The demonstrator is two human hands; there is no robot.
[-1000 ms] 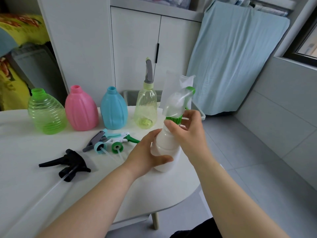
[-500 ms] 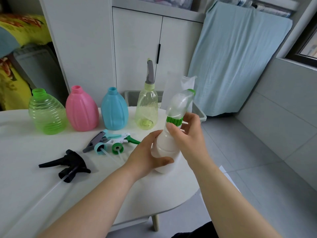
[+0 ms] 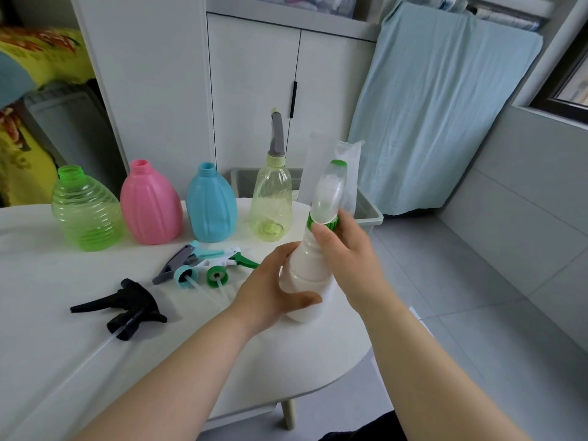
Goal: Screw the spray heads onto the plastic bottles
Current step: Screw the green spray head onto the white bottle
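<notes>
I'm looking down on the white surface [image 3: 47,345] and both grips are working at its right-hand end, around four o'clock. The left grip [image 3: 270,288] is wrapping the lower body of the white bottle [image 3: 305,275], thumb across the near side and fingers curling round the back. The bottle is leaning towards one o'clock. Its base is sitting low by the surface's edge, though I cannot tell whether it is touching. The right grip [image 3: 346,253] is closing on the neck, with the fingertips pinching the green collar [image 3: 332,223] of the translucent spray head [image 3: 329,195], which is sitting on top of the bottle.

Along the back at twelve o'clock a row is standing upright. There are the green bottle [image 3: 86,214], the pink bottle [image 3: 149,205] and the blue bottle [image 3: 211,205], all three open-necked, then the yellowish clear bottle [image 3: 270,205] wearing a grey spray head [image 3: 277,135].

Three loose heads are lying on the surface at nine o'clock from the grips. The green-and-white head [image 3: 226,262] is nearest, the teal-and-grey head [image 3: 184,265] is just beside it, and the black head [image 3: 127,308] is farther out towards eight o'clock.

Beyond the surface at one o'clock a grey bin [image 3: 369,211] is sitting on the floor, in front of a pale blue cloth [image 3: 439,122].
</notes>
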